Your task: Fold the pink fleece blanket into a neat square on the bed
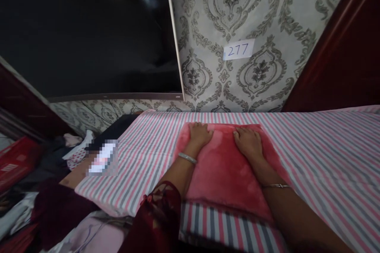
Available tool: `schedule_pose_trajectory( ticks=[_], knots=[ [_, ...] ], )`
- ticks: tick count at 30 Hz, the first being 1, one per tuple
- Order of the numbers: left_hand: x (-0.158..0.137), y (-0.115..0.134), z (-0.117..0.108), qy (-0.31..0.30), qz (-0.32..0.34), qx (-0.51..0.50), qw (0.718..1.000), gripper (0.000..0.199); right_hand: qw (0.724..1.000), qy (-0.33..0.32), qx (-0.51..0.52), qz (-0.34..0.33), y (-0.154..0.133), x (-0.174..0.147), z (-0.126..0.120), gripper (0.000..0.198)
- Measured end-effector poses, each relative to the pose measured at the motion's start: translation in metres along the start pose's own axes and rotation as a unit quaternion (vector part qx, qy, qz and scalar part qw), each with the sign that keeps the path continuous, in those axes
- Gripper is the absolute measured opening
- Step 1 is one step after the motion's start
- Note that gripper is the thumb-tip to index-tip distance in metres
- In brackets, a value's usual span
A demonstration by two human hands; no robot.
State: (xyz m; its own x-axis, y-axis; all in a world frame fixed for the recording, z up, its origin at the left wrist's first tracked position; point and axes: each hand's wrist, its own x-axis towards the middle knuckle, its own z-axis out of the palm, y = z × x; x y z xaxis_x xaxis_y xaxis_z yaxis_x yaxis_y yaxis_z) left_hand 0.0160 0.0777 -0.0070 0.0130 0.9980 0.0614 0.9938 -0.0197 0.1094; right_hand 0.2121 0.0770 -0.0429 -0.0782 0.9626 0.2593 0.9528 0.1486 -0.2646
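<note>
A plush red-pink cloth point(222, 166), roughly rectangular, lies flat on a striped sheet point(148, 150) of pink, grey and white. My left hand point(200, 134) rests palm down near the cloth's far left corner, fingers spread. Near the far right corner, my right hand point(248, 141) presses flat on the same cloth, its fingers stretched out. Neither hand grasps anything. A bracelet circles each wrist. The cloth's near edge runs between my forearms, with the striped sheet showing below it.
A large dark television screen point(97, 35) hangs on the patterned wall at left. A paper marked 277 point(239, 49) is stuck on the wallpaper. Dark red wood panels point(341, 47) stand at right. Clothes point(59, 209) and a red bag point(19, 164) lie at lower left.
</note>
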Motion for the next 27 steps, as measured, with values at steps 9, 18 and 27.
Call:
schedule_pose_trajectory(
  ticks=[9,18,27],
  knots=[
    [0.008,-0.047,0.002,-0.015,-0.089,-0.011,0.996,0.057,0.999,0.011,-0.051,0.0,-0.001,0.001,0.002,0.042],
    [0.01,-0.051,0.007,0.004,-0.082,-0.028,0.996,0.054,1.0,-0.003,-0.021,0.008,-0.001,0.005,-0.003,0.043],
    [0.008,-0.051,0.005,0.009,-0.081,-0.039,0.996,0.055,0.999,-0.029,0.005,0.015,-0.006,0.003,-0.019,0.046]
  ],
)
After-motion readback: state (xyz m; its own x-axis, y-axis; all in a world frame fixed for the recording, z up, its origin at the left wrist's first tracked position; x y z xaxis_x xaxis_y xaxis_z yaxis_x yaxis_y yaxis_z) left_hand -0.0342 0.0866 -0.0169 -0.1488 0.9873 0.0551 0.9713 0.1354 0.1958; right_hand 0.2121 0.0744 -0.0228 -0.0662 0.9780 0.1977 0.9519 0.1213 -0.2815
